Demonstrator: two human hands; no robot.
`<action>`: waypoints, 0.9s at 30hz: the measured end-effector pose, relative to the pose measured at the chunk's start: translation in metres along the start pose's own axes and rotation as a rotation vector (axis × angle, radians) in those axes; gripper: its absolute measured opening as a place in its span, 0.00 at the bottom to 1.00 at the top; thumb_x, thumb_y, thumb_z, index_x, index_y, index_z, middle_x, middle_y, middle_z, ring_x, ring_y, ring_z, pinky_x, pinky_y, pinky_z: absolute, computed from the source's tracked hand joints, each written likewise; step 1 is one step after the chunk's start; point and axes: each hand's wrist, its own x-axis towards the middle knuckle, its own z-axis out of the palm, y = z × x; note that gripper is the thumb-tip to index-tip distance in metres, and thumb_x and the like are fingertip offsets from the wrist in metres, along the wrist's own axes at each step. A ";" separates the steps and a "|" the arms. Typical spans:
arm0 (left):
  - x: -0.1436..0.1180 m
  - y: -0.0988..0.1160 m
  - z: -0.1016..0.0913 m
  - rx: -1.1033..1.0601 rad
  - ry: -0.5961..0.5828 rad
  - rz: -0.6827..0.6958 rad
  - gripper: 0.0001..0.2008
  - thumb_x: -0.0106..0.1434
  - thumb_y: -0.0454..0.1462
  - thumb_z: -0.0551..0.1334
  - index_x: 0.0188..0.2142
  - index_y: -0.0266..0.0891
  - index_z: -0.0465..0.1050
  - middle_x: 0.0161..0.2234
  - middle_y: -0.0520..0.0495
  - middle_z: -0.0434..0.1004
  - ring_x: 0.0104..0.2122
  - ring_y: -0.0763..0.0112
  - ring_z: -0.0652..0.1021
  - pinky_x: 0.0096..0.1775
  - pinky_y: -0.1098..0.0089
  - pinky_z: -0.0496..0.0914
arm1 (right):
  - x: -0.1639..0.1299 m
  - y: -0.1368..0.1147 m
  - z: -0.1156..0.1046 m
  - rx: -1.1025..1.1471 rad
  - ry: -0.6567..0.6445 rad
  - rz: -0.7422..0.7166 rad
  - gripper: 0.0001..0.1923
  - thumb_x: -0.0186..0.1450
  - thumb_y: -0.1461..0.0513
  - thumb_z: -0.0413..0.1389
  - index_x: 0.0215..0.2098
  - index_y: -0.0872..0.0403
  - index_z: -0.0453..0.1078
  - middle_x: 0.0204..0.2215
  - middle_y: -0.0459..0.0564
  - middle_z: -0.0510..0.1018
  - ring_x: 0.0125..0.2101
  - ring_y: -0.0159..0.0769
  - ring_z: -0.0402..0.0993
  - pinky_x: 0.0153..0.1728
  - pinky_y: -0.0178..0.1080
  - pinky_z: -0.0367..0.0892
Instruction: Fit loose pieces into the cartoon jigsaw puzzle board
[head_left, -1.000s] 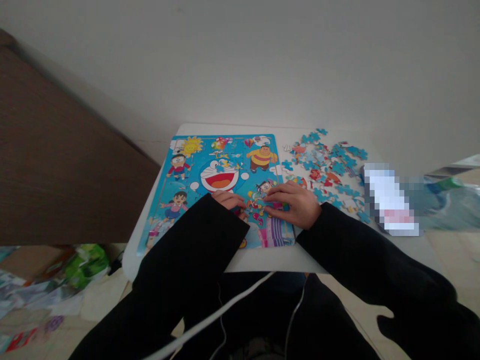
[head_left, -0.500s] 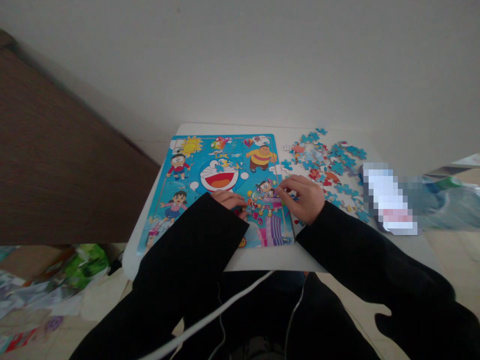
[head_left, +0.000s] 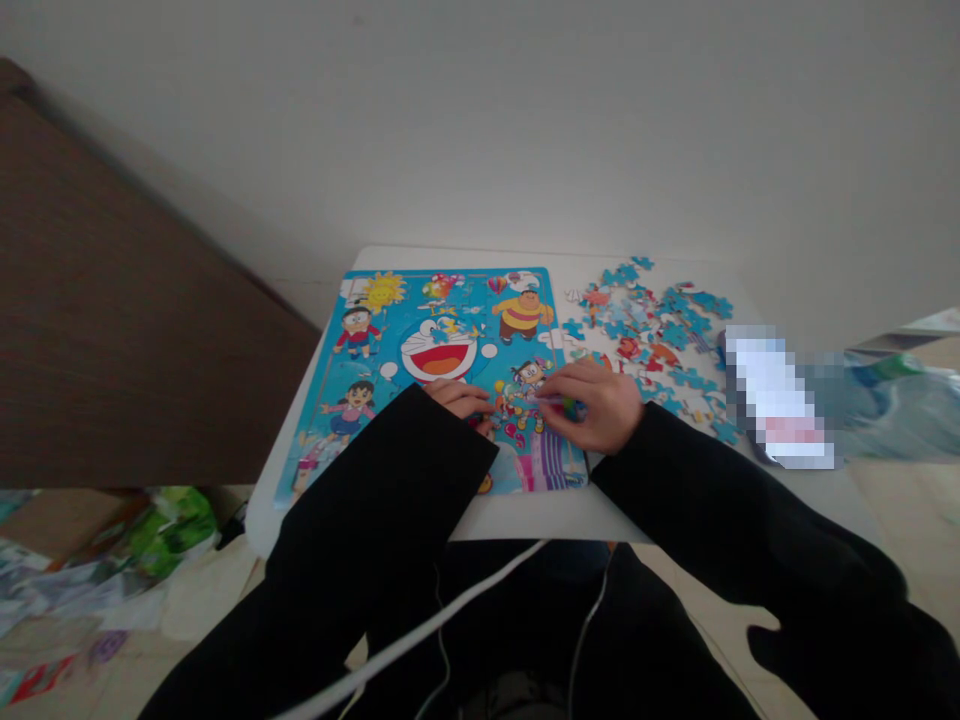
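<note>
A blue cartoon jigsaw puzzle (head_left: 450, 362) lies on the table in front of me. Over its lower right part, my right hand (head_left: 592, 405) pinches a small puzzle piece (head_left: 537, 402) between thumb and fingertips, close to the picture of a figure with glasses. My left hand (head_left: 461, 402) rests palm down on the puzzle just below the big open-mouthed face. Its fingers curl toward the thumb, and whatever lies under them is hidden. Loose puzzle pieces (head_left: 679, 325) are heaped to the right of the board.
The white table (head_left: 525, 520) stands against a pale wall. On its right side lies a phone (head_left: 780, 400) with a blurred screen, near a clear plastic bottle (head_left: 900, 405). A brown wooden panel (head_left: 135, 330) rises at left, with bags and papers on the floor. A white cable (head_left: 420, 630) crosses my lap.
My right hand has moved left and slightly toward me, from the puzzle's right edge to over the board, still pinching the piece. My left hand has stayed nearly in place.
</note>
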 end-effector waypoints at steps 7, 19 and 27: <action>-0.001 -0.001 0.002 0.009 -0.003 -0.025 0.06 0.59 0.39 0.59 0.31 0.40 0.73 0.32 0.50 0.77 0.32 0.73 0.75 0.38 0.70 0.69 | 0.002 0.004 -0.009 -0.099 -0.096 -0.033 0.13 0.58 0.54 0.55 0.36 0.52 0.74 0.34 0.49 0.78 0.34 0.36 0.72 0.30 0.36 0.64; 0.000 0.001 0.006 0.053 0.049 -0.034 0.11 0.58 0.44 0.61 0.36 0.41 0.74 0.32 0.49 0.76 0.34 0.69 0.74 0.39 0.67 0.69 | 0.003 0.014 -0.017 -0.106 -0.197 -0.023 0.18 0.56 0.49 0.58 0.38 0.51 0.74 0.32 0.48 0.78 0.33 0.35 0.71 0.27 0.35 0.61; -0.002 -0.007 0.010 0.072 0.086 0.011 0.12 0.57 0.43 0.62 0.38 0.40 0.74 0.33 0.48 0.76 0.33 0.69 0.74 0.37 0.68 0.68 | 0.002 0.013 -0.017 -0.074 -0.278 0.004 0.16 0.55 0.50 0.59 0.36 0.50 0.74 0.33 0.48 0.77 0.33 0.36 0.72 0.26 0.35 0.60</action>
